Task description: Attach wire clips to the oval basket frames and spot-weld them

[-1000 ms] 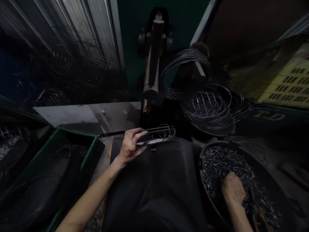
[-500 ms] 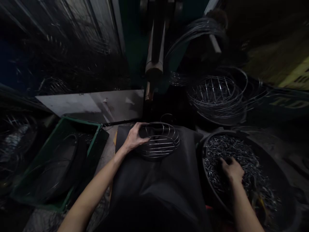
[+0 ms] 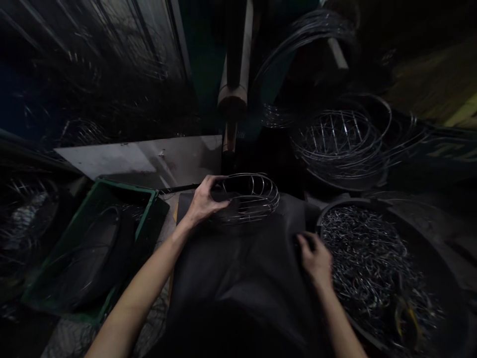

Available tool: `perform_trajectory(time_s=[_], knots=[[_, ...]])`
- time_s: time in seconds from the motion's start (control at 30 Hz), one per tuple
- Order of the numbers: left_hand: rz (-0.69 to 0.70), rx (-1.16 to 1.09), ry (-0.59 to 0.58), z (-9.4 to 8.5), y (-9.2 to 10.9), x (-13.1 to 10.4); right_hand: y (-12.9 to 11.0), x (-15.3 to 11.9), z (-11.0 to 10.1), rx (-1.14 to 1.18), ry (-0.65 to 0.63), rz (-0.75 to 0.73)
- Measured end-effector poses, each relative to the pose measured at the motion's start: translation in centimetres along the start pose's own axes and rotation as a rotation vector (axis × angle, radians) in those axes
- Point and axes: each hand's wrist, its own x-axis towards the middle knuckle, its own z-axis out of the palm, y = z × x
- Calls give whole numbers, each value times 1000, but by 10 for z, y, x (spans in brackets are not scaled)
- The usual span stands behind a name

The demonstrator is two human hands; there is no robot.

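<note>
In the head view, my left hand (image 3: 203, 201) grips the left side of a round wire cage (image 3: 254, 198), a shallow basket of rings and bars, thumb below and fingers on the upper ring. The cage is tilted at the far edge of the dark cloth (image 3: 238, 268) over my lap. My right hand (image 3: 316, 258) is right of the cloth, near the rim of a black tub (image 3: 443, 263). Its fingers are bent together; whatever may be between them is too small and dark to make out. Short bent wire pieces (image 3: 368, 253) fill much of the tub.
A yellow-handled tool (image 3: 410, 315) lies on the wire pieces. Stacked wire rings and cages (image 3: 339, 144) stand behind the tub. At left sits a green crate (image 3: 97, 191) with a dark curved object. A machine's cylindrical arm (image 3: 233, 92) hangs ahead, beside a pale panel (image 3: 149, 159).
My right hand has come out of the tub and moved left toward the cloth. My left hand has raised and tilted the wire cage slightly, away from me.
</note>
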Motion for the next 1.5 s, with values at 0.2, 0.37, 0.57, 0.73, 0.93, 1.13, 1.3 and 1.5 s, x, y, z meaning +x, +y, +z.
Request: perform_trajectory(time_s=[0.2,0.37,0.57,0.73,0.93,1.13,1.3,1.5], knots=[[72,33,63,-2,9,14,-45,0,19,407,19,-76],[121,132,13,2,19,17,-106,25,1,534,-47,-373],[134,163,-56,4,18,19,-197,61,-6,96,-80,-949],[123,139,3,-2,19,18,-212,75,-7,-176,12,-1296],[128,118,21,-1,14,20,-218,91,-13,-171,151,-1560],[169,136,72,-1,13,23,-223,101,-20,-195,198,-1643],[186,133,97,-1,14,25,-224,108,-24,-232,313,-1738],[162,188,89,0,14,29,-222,110,-23,-266,442,-1794]])
